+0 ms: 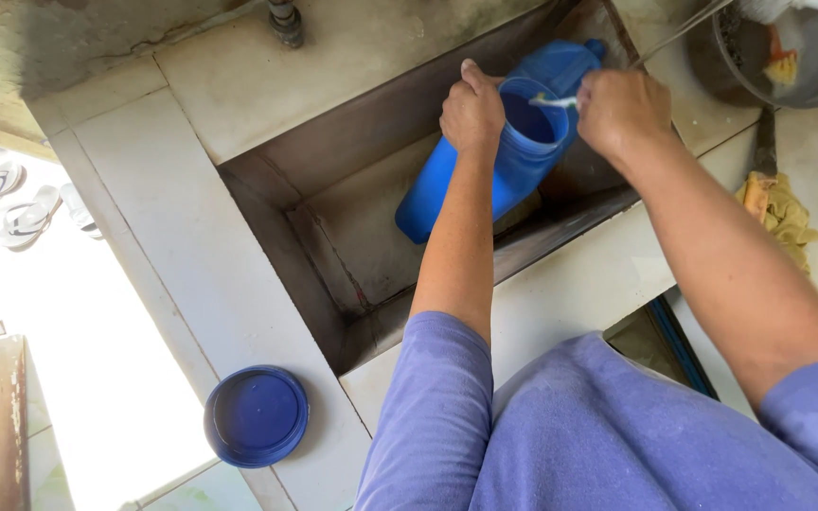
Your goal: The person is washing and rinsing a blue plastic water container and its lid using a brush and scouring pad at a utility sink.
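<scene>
I see my left hand [471, 112] clamped on the tilted blue jug's [494, 161] rim in the sink [267, 203]; right hand [620, 109] closed on, perhaps, a brush [551, 100]; scrubbing underway; next needs deeper reach.

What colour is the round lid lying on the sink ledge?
Blue, matching the jug; the lid shows plainly in the head view.

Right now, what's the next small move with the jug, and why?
Probably push the brush deeper into the blue jug. The left hand grips the rim, tilting it in the sink, and the right hand has the brush only at the mouth.
</scene>
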